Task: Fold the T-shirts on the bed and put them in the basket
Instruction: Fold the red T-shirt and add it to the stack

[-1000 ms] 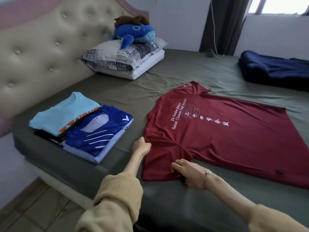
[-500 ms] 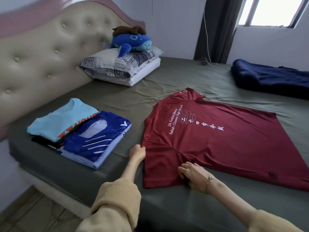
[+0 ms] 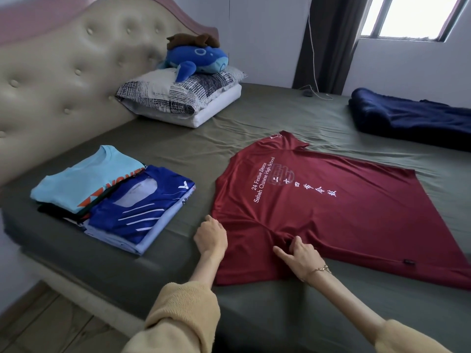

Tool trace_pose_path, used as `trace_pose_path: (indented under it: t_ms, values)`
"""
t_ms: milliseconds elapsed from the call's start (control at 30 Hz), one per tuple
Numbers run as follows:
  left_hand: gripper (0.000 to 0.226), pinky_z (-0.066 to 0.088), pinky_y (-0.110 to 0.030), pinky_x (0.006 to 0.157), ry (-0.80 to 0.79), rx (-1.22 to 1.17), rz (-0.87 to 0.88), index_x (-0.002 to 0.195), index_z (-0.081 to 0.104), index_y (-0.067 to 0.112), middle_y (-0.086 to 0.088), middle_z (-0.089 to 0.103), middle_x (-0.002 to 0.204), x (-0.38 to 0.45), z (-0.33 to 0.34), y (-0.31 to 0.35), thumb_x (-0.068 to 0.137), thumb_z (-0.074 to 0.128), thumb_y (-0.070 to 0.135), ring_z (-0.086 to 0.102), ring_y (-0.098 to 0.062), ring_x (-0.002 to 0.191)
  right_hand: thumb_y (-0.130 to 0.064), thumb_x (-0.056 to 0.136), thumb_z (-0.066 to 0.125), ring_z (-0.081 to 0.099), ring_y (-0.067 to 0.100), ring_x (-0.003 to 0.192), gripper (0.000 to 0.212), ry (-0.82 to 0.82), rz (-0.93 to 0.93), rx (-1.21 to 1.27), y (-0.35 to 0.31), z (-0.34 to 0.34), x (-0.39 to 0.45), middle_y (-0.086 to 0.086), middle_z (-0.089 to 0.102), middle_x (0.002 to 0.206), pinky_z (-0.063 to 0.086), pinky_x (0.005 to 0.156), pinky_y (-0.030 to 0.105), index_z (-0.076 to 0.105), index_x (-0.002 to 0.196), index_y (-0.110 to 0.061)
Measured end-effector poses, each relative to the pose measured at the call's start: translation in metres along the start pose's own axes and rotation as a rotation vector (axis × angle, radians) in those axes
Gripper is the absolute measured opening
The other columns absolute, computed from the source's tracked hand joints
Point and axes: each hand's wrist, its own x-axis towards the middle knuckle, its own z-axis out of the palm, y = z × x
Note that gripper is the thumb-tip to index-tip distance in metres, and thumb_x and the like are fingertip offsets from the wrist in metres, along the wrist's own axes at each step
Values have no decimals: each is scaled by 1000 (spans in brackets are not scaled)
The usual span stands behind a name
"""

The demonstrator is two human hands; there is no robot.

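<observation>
A dark red T-shirt (image 3: 331, 212) with white print lies spread flat on the grey-green bed sheet (image 3: 254, 123). My left hand (image 3: 210, 236) grips the shirt's edge at its near shoulder, fingers curled. My right hand (image 3: 297, 254) pinches a fold of the red fabric near the sleeve seam, with one finger stretched out to the left. To the left lie folded shirts: a light blue one (image 3: 81, 184) and a royal blue one (image 3: 142, 210), over darker ones. No basket is in view.
A padded headboard (image 3: 63, 85) rises at the left. A patterned pillow (image 3: 178, 95) carries a blue plush toy (image 3: 198, 58). A dark navy blanket (image 3: 413, 121) lies at the far right. The bed's near edge drops to a wooden floor (image 3: 51, 324).
My right hand has slid up onto the shirt and gathered a pinch of fabric. My left hand has kept its grip at the shoulder edge. The camera has tilted slightly.
</observation>
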Motion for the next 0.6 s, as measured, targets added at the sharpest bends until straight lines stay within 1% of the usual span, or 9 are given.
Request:
trace_pose_path:
  t_ms: [67,167,200,267,333,400,467,533,600]
  values:
    - [26,49,-33,75,37,87,31,111,48,8,-10,68,106,-3,5,-4,104,29,24,66,-25,98,-41,88,58,60,33,99,44,-37,35,74,-4,5,1,11,55,103,45,75,34,35,105,-8]
    - [22,49,-31,72,35,148,43,113,44,11,-6,69,103,-6,8,-5,105,27,24,68,-21,95,-12,85,64,56,23,64,41,-138,48,294,-6,8,6,12,47,97,48,46,24,25,96,-8]
    - [20,48,-31,71,36,150,40,113,42,11,-5,69,102,-7,8,-4,104,28,23,68,-21,94,-11,85,65,54,22,62,42,-166,58,306,-6,6,7,12,46,97,49,44,23,25,96,-8]
    - [18,48,-32,70,48,121,38,114,40,11,-6,69,101,-7,5,-2,103,32,22,68,-22,93,-18,81,69,57,25,74,45,-203,62,206,-7,0,9,11,49,97,51,57,28,29,99,-7]
    - [25,47,-34,73,64,62,20,116,40,8,-9,68,102,1,0,0,101,34,26,66,-26,96,-29,77,72,59,28,90,51,-175,47,66,-9,-6,10,8,52,100,49,70,34,34,104,-8]
    - [34,46,-38,77,76,-2,-11,122,40,5,-15,62,113,13,-6,4,101,34,30,60,-30,104,-36,78,67,59,29,96,46,-53,5,46,-14,-10,12,3,49,93,41,68,30,36,99,-10]
    - [41,46,-40,82,38,-16,-23,128,39,4,-18,49,127,30,-7,10,102,32,34,53,-32,113,-36,81,62,57,30,97,37,63,-81,39,-16,-11,18,1,50,88,36,68,29,35,90,-13]
    - [48,45,-42,88,-33,-43,-32,131,39,2,-19,45,132,49,-8,19,102,30,38,51,-33,118,-33,82,60,55,28,100,30,74,-153,6,-19,-9,27,2,53,93,38,71,31,36,86,-15]
    - [52,42,-43,94,-91,-66,-32,131,42,0,-19,49,132,67,-7,27,102,28,41,50,-34,121,-32,81,61,55,26,100,28,-5,-160,-26,-19,-5,37,3,57,101,40,74,30,36,77,-21]
